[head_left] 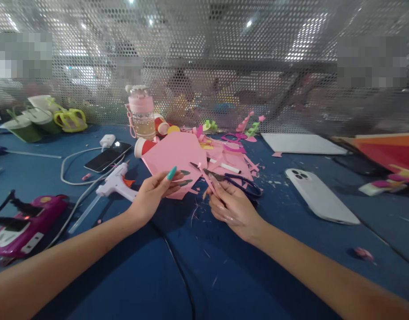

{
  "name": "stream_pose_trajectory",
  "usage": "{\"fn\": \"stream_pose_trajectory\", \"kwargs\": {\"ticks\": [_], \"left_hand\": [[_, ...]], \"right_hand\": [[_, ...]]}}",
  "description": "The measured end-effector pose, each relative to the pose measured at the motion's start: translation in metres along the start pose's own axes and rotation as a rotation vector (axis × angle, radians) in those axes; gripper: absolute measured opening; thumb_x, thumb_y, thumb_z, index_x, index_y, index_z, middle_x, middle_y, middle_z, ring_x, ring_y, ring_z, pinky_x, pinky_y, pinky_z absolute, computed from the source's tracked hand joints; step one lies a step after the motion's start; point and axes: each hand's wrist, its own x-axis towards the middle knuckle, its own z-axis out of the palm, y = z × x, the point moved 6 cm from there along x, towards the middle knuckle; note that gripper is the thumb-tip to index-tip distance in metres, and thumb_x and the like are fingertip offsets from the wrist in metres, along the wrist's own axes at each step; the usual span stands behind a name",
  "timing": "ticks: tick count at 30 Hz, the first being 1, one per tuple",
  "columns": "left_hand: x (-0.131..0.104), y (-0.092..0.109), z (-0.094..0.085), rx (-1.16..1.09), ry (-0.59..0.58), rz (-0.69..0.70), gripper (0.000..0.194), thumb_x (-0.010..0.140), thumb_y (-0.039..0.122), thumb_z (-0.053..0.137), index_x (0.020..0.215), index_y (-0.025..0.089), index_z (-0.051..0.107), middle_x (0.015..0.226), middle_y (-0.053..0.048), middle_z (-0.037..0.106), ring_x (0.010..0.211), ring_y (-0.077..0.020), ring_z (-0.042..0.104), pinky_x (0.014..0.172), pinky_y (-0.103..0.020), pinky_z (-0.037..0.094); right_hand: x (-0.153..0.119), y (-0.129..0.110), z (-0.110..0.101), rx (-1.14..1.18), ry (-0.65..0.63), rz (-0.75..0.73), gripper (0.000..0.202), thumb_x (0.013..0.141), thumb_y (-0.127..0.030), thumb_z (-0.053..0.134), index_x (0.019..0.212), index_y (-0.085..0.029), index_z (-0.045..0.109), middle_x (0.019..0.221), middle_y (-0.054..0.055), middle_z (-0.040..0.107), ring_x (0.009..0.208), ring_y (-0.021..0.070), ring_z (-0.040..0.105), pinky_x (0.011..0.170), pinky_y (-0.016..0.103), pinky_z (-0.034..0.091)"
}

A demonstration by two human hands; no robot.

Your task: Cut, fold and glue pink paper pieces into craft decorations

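Note:
My left hand [151, 193], with long teal nails, hovers over the near edge of a pink paper sheet [179, 153]. Its fingers stretch out to the right, and nothing shows between them. My right hand [234, 206] pinches a narrow pink paper strip [215, 186] between thumb and fingers. Just behind that hand are scissors with dark blue handles [253, 189]; their blades point left over the pink paper, and the hand partly hides them. A white marker with a black cap [226, 166] lies across pink paper pieces beyond the scissors.
At left are a white glue gun [119, 183], a black phone [107, 156] on a cable and a purple power strip [31, 222]. A water bottle [141, 113] and red cup [146, 146] stand behind. A white phone [319, 195] lies right. A perforated metal screen [204, 66] closes the back.

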Motion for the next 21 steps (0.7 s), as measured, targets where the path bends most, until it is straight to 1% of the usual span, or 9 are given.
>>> {"fn": "stream_pose_trajectory", "kwargs": {"ticks": [3,6,9,12,16,19,21], "left_hand": [[-0.0010,0.0041,0.0027,0.056,-0.025,0.009,0.041,0.064,0.028,0.070,0.100,0.012,0.058,0.111,-0.012,0.062,0.099,-0.0234,0.060,0.089,-0.034,0.048],[-0.0027,0.0063,0.0039,0.094,-0.028,0.003,0.047,0.060,0.020,0.071,0.104,0.013,0.056,0.119,-0.012,0.056,0.097,-0.0241,0.061,0.087,-0.035,0.049],[-0.0033,0.0051,0.0035,0.130,-0.016,-0.019,0.048,0.064,0.019,0.067,0.110,0.013,0.055,0.121,-0.011,0.055,0.097,-0.0233,0.061,0.088,-0.034,0.049],[-0.0026,0.0028,0.0028,0.177,-0.014,-0.033,0.043,0.066,0.020,0.066,0.108,0.013,0.057,0.117,-0.009,0.058,0.096,-0.0224,0.061,0.088,-0.035,0.049],[-0.0030,0.0026,0.0020,0.193,-0.015,-0.028,0.041,0.065,0.020,0.066,0.105,0.015,0.059,0.110,-0.008,0.063,0.085,-0.0207,0.066,0.086,-0.038,0.050],[-0.0053,0.0051,0.0024,0.206,-0.022,0.014,0.044,0.059,0.020,0.071,0.101,0.013,0.061,0.102,-0.010,0.066,0.081,-0.0217,0.066,0.080,-0.037,0.053],[-0.0072,0.0091,0.0015,0.254,-0.007,0.096,0.046,0.060,0.023,0.072,0.102,0.012,0.060,0.096,-0.011,0.067,0.082,-0.0218,0.065,0.077,-0.037,0.054]], "right_hand": [[-0.0003,-0.0005,0.0003,-0.006,0.002,0.000,0.033,0.063,-0.047,0.067,0.061,-0.016,0.055,0.031,-0.011,0.037,0.022,0.0000,0.023,0.026,0.013,0.020],[-0.0010,-0.0005,0.0006,-0.010,-0.001,0.004,0.034,0.063,-0.047,0.067,0.061,-0.016,0.055,0.031,-0.011,0.037,0.022,-0.0002,0.023,0.026,0.013,0.020],[-0.0014,-0.0008,0.0009,-0.012,-0.001,0.003,0.033,0.065,-0.046,0.066,0.061,-0.016,0.055,0.031,-0.011,0.037,0.022,-0.0002,0.023,0.026,0.013,0.020],[-0.0012,-0.0011,0.0011,-0.015,0.000,0.002,0.032,0.066,-0.046,0.066,0.061,-0.016,0.055,0.031,-0.011,0.037,0.022,-0.0002,0.023,0.026,0.013,0.020],[-0.0008,-0.0013,0.0008,-0.035,0.002,0.000,0.031,0.069,-0.045,0.063,0.062,-0.016,0.055,0.031,-0.011,0.036,0.022,-0.0003,0.023,0.027,0.014,0.021],[-0.0014,-0.0004,0.0007,-0.074,0.004,-0.003,0.032,0.069,-0.047,0.061,0.062,-0.016,0.054,0.031,-0.011,0.035,0.022,0.0000,0.022,0.026,0.014,0.020],[-0.0025,0.0009,0.0005,-0.115,0.015,0.000,0.033,0.069,-0.049,0.061,0.063,-0.016,0.054,0.030,-0.011,0.035,0.021,0.0004,0.022,0.025,0.014,0.019]]}}
